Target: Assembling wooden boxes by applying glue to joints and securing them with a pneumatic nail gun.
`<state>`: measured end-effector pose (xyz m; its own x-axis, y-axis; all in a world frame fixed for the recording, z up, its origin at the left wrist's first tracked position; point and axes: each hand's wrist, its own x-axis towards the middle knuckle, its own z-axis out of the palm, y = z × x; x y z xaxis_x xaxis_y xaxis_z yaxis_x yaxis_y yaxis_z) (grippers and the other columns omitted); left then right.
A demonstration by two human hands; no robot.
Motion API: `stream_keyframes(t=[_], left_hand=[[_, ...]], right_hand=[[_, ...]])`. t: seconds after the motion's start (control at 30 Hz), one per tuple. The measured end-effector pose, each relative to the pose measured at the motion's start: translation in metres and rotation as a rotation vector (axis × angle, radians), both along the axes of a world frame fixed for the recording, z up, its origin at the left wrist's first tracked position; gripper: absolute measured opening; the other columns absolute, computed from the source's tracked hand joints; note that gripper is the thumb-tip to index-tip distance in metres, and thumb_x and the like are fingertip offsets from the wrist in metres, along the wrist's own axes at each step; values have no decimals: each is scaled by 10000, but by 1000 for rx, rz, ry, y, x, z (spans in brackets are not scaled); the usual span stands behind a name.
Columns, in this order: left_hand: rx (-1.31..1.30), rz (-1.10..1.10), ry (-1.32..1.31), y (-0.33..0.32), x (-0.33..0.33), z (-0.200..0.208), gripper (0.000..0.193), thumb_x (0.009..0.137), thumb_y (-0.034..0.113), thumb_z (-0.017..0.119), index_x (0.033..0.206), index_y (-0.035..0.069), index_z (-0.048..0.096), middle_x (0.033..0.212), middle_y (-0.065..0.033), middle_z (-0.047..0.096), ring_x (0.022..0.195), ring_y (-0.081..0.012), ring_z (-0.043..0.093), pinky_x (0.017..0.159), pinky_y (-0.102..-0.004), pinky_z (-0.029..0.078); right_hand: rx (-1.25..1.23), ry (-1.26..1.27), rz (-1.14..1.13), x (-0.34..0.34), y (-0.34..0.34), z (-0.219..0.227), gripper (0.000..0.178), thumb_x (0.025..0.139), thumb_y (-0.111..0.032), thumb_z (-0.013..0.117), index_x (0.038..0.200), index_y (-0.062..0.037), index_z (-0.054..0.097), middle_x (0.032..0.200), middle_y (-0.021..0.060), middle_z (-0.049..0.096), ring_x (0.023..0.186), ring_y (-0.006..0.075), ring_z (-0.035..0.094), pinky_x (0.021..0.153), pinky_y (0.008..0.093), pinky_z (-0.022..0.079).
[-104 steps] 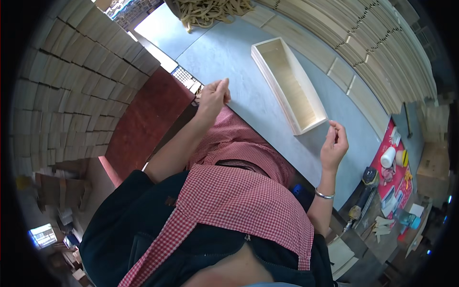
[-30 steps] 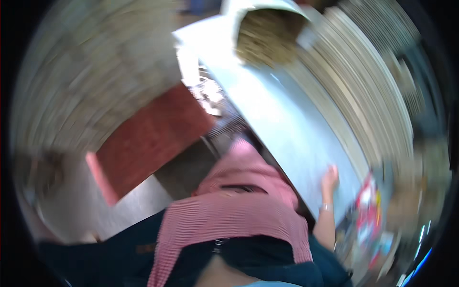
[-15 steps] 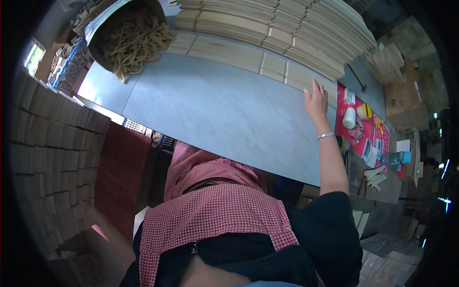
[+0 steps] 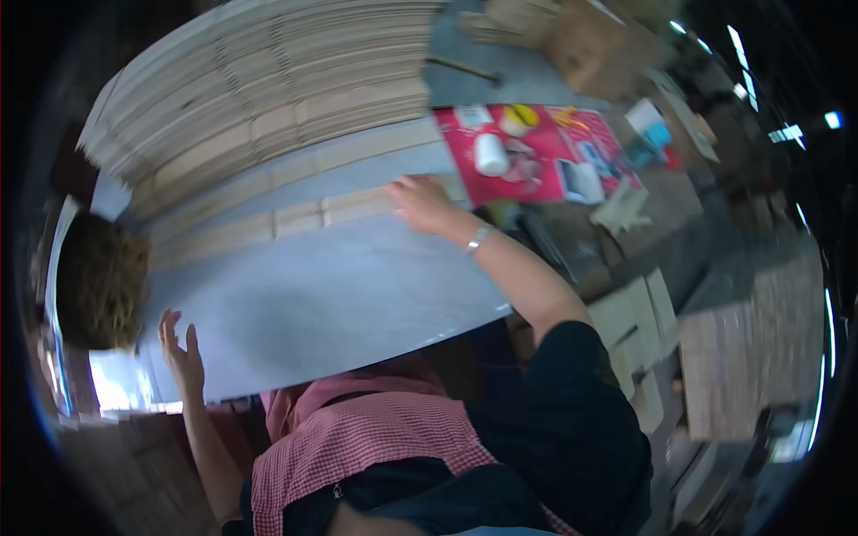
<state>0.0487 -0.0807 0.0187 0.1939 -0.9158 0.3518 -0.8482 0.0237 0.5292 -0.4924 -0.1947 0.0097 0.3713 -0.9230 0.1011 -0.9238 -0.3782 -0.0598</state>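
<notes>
Overlapping a wooden strip (image 4: 357,206), right hand (image 4: 422,202) — can't tell if gripping, left hand (image 4: 184,355) — spread wide.

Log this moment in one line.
right hand: at wooden strip, grip unclear | left hand: open, empty | both over grey table

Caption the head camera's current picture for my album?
Right hand at a row of wooden slats, left hand open, grey tabletop between.

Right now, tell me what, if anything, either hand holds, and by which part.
The left hand holds nothing. The right hand is at the near row of wooden strips, toward its right end; whether it grips one cannot be told.
</notes>
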Motion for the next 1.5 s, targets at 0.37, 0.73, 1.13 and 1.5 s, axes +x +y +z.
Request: stream_keyframes(t=[0.37,0.73,1.13,1.5], left_hand=[[4,-136,-865,-152,60,-14,557,809,-80,571,1337,95,552,1384,-119,576,1278,-328,533,1072,-468,442],[357,-441,-492,-84,62,18,333,863,56,586,1194,34,622,1031,-150,689,943,-361,638,813,-452,504],[584,-331,-321,-30,-19,39,474,948,223,562,1415,147,533,974,-209,709,808,-394,676,706,-503,516],[634,-235,551,-8,-29,45,356,965,282,685,1151,-21,687,1015,-162,700,850,-262,674,831,-378,599]], right_hand=[[-146,-82,36,-15,55,77,168,846,-161,731,931,-70,618,940,110,698,906,275,699,794,416,530],[-277,-132,-271,21,98,92,54,877,-85,633,926,-81,612,778,126,712,718,335,704,667,430,537],[147,-415,125,110,67,20,321,853,-39,554,1146,-70,683,752,146,692,620,357,608,602,448,490],[-173,-198,603,220,111,70,149,802,-89,710,938,-36,678,866,76,649,704,263,563,679,344,481]])
